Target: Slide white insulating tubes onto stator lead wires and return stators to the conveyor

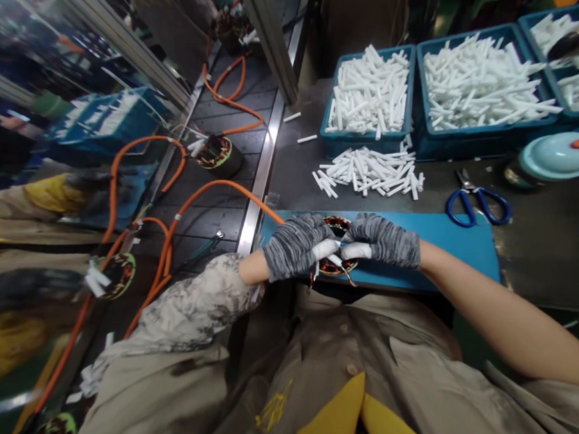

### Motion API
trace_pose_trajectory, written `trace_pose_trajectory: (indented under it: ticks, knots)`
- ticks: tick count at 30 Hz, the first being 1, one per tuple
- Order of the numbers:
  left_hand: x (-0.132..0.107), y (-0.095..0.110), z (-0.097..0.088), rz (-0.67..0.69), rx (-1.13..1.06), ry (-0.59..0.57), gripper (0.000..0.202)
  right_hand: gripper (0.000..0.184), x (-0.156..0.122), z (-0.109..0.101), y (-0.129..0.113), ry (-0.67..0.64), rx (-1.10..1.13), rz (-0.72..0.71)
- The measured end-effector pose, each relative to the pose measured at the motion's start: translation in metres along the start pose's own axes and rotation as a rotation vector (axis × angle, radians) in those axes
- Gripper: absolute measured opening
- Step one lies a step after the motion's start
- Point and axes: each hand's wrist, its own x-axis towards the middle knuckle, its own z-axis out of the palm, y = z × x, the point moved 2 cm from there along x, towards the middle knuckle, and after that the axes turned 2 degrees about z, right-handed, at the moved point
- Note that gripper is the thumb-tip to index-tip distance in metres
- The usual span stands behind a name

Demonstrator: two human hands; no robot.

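Note:
A motor stator [333, 270] with copper windings stands upright on a blue mat, partly covered by my hands. My left hand [298, 246], in a grey striped glove with a white-covered thumb, is closed at its left side. Gloved the same way, my right hand [385, 241] pinches from the right. Their thumbs almost meet over the stator's lead wires [335, 259], which carry white sleeves and end in bare copper strands near my body. The fingers hide just where each one grips. An orange cable [222, 183] runs up to my left hand.
Blue bins [326, 137] of white sleeves line the back, with a loose sleeve pile [370, 171] before them. Blue-handled scissors [477, 200] and a light-blue-lidded cup [557, 161] lie right. Leftward, a conveyor [241, 223] carries more stators [220, 157]; a co-worker's yellow sleeve [53, 195] shows beyond.

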Motion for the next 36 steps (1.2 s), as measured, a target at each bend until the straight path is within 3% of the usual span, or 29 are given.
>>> trace_pose_trajectory:
  ticks: [5,7,11,13,16,19,22,31,33,36]
  knots:
    - [-0.001,-0.007,-0.001,0.048,-0.102,0.031,0.044,0.045,0.000,-0.004,-0.004,-0.048,-0.025,-0.093]
    - [0.000,-0.010,0.001,0.040,-0.076,0.026,0.044,0.051,0.001,0.001,-0.007,-0.023,-0.130,-0.073]
    - [0.010,-0.013,0.002,0.019,0.047,-0.119,0.045,0.052,0.007,0.013,-0.011,0.067,-0.447,0.090]
    - [0.015,-0.010,0.000,0.013,0.109,-0.224,0.047,0.046,0.005,0.015,-0.011,0.106,-0.483,0.120]
    - [0.024,0.000,-0.006,-0.028,0.192,-0.320,0.050,0.028,-0.009,0.012,-0.005,0.234,-0.312,0.061]
    - [0.037,0.012,-0.010,-0.018,0.243,-0.366,0.042,0.032,-0.030,0.008,0.008,0.352,0.027,0.050]
    - [0.050,0.019,-0.009,0.067,0.238,-0.391,0.032,0.033,-0.042,0.012,0.019,0.422,0.261,0.139]
    - [0.050,0.040,0.003,0.121,0.282,-0.319,0.040,0.032,-0.042,0.022,0.023,0.518,0.320,0.102]
    - [0.046,0.033,0.002,0.118,0.233,-0.292,0.042,0.031,-0.045,0.024,0.025,0.553,0.301,0.103]
    - [0.038,0.008,-0.007,0.152,0.046,-0.101,0.056,0.028,-0.057,0.028,0.027,0.626,0.220,0.107]
